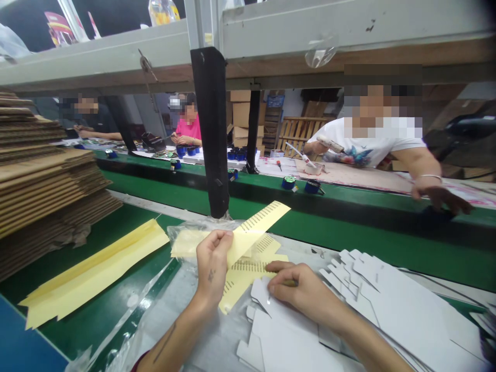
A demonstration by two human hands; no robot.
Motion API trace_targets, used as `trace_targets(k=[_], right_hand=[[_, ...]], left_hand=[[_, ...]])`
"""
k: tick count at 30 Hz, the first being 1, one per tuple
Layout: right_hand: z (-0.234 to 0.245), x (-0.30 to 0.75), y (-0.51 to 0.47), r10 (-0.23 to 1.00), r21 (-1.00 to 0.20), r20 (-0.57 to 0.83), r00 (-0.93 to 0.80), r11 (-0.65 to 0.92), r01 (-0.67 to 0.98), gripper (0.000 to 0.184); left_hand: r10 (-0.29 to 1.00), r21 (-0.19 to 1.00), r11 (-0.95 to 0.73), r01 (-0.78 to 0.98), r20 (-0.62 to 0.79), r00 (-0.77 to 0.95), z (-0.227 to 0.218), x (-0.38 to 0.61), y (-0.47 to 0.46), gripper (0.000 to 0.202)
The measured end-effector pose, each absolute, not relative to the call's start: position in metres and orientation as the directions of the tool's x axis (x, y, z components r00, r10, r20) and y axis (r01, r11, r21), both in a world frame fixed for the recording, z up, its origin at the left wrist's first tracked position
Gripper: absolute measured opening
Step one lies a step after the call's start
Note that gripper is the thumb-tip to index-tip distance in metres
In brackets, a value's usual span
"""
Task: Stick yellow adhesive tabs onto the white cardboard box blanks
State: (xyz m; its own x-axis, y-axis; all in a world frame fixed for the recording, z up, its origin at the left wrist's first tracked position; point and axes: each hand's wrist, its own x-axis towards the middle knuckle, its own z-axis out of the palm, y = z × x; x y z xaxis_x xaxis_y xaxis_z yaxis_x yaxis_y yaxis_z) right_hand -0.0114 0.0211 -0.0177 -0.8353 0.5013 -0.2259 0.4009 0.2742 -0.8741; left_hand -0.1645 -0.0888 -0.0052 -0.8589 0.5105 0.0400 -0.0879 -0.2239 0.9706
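Observation:
My left hand (212, 263) pinches a yellow label sheet (258, 230) between thumb and fingers; rows of small dark print run along its far end. More yellow printed sheets (246, 279) lie beneath it, partly on a clear plastic bag (182, 230). My right hand (304, 289) is over the near end of a flat white carton (287, 330), its fingers curled and thumb drawn in. One fingertip reaches the edge of the yellow sheets. Whatever is between its fingers is too small to make out.
Folded yellow sheets (96, 274) lie at left beside stacked brown cardboard (42, 181). Flat white cartons (399, 305) overlap at right. A black post (211, 129) stands ahead. Beyond, a green belt (263, 201) carries blue round parts (312, 187); a co-worker (372, 139) reaches over it.

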Motion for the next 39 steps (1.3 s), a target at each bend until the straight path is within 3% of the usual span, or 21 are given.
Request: trace_targets(k=[24, 39], right_hand=[[-0.0178, -0.0119, 0.0188, 0.521, -0.875, -0.185, -0.833, 0.299, 0.381, 0.016], [-0.0233, -0.0153, 0.0140, 0.592, -0.889, -0.071, -0.803, 0.327, 0.320, 0.009]], left_hand=[[0.516, 0.973, -0.216, -0.079, 0.045, -0.856, -0.0054, -0.1651, -0.0894, 0.024], [0.513, 0.975, -0.207, -0.076, 0.042, -0.857, -0.0046, -0.1643, -0.0909, 0.023]])
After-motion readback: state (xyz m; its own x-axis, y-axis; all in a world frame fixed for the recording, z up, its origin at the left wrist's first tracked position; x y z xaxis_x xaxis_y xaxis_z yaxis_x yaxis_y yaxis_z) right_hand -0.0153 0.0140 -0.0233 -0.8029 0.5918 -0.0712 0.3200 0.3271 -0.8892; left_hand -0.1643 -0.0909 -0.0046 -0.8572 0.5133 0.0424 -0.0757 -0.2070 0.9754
